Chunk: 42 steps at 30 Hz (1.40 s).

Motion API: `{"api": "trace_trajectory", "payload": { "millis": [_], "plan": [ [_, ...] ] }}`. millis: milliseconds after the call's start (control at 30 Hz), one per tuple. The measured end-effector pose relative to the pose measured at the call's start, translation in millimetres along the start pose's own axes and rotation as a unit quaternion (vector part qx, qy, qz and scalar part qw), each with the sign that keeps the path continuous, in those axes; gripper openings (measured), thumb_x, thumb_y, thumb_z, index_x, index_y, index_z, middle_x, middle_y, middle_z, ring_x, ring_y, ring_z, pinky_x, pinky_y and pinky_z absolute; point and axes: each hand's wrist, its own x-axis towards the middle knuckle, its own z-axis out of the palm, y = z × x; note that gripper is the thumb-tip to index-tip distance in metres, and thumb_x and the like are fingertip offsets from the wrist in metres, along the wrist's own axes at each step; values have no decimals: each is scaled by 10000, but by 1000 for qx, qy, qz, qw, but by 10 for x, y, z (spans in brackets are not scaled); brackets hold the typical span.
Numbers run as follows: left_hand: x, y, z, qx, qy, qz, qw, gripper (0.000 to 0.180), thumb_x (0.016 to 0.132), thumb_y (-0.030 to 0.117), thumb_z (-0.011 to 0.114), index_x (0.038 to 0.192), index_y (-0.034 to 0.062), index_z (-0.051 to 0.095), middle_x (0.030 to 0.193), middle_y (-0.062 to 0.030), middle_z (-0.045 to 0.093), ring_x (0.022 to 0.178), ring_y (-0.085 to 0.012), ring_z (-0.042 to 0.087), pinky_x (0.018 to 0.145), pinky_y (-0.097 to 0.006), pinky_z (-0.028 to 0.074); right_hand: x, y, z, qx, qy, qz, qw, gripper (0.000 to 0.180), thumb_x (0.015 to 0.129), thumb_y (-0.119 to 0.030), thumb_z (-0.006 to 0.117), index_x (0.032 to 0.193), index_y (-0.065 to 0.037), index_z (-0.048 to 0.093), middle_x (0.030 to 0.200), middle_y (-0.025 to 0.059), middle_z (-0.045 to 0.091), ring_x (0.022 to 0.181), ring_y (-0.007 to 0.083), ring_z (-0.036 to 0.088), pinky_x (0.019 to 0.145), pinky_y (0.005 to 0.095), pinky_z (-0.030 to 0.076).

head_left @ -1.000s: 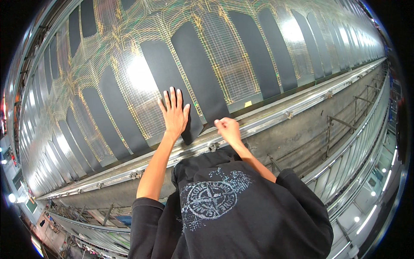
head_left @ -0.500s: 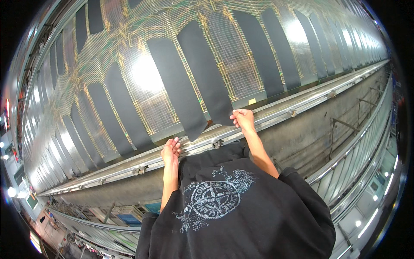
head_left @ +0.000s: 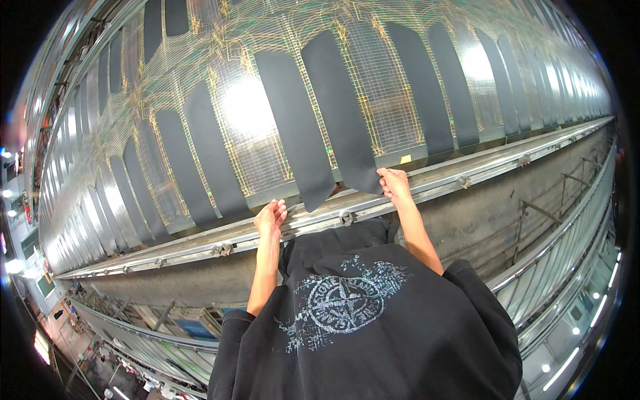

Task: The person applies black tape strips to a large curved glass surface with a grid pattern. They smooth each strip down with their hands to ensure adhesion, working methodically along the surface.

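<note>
My right hand (head_left: pixel 394 183) pinches the lower right corner of a dark grey cut piece of sheet material (head_left: pixel 343 113), whose bottom edge bows over the table's metal edge. Beside it on the left lies a matching dark piece (head_left: pixel 293 120); its pointed lower end hangs over the same edge. My left hand (head_left: pixel 271 217) hovers just left of that point, fingers loosely curled and apart, with a gap between them and the material. Both pieces lie on a long shiny table surface (head_left: pixel 250 157) marked with yellow and green lines.
More dark pieces (head_left: pixel 420 90) lie in rows along the table to both sides. A metal rail (head_left: pixel 467 177) with small clamps runs along its near edge. Below are a grey side wall (head_left: pixel 440 217) and metal brackets. A small yellow patch (head_left: pixel 406 159) sits near the edge.
The view has shifted, so the table and pieces appear further right. My right hand stays at the corner of its piece. My left hand sits slightly farther from the left piece's point.
</note>
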Motion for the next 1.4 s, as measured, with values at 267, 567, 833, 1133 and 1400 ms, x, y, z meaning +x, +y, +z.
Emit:
{"api": "trace_trajectory", "payload": {
  "millis": [267, 567, 833, 1133, 1400],
  "plan": [
    [37, -66, 27, 6, 24, 19, 1000, 180, 981, 174, 725, 1008, -4, 718, 926, -112, 774, 730, -174, 733, 608, -306, 637, -118, -86, -9, -44, -40, -24, 998, 214, 986, -197, 733, 1024, 13, 718, 687, 13, 619, 497, 58, 502, 387, 248, 341],
    [9, -109, 136, -63, 15, -31, 997, 208, 1001, 136, 693, 1093, -50, 677, 1075, -188, 778, 817, -258, 769, 702, -382, 692, -122, -27, -19, -115, -66, -98, 986, 331, 979, -184, 750, 1182, 67, 675, 787, 51, 692, 560, 81, 583, 448, 256, 430],
    [-47, -142, 138, -107, -4, 5, 994, 210, 1001, 59, 687, 1152, -86, 669, 1091, -221, 769, 931, -308, 786, 827, -414, 699, -108, 2, -23, -118, -63, -96, 986, 313, 983, -202, 759, 1154, 43, 664, 786, 39, 682, 557, 70, 581, 448, 239, 420],
    [-26, -147, 147, -42, 11, 31, 999, 167, 986, 111, 701, 1054, -37, 665, 1036, -190, 768, 807, -275, 779, 699, -365, 691, -104, -17, 6, -129, -67, -100, 984, 342, 972, -208, 767, 1163, 61, 678, 806, 54, 705, 562, 69, 580, 451, 248, 414],
    [-204, -147, 251, -187, -59, -8, 981, 186, 978, 252, 612, 923, 77, 584, 1008, -137, 745, 1125, -375, 722, 937, -551, 618, -189, -179, 36, -9, -147, -98, 984, 238, 1011, -249, 767, 932, -84, 616, 808, 25, 679, 590, 62, 567, 484, 241, 428]
  ]
}}
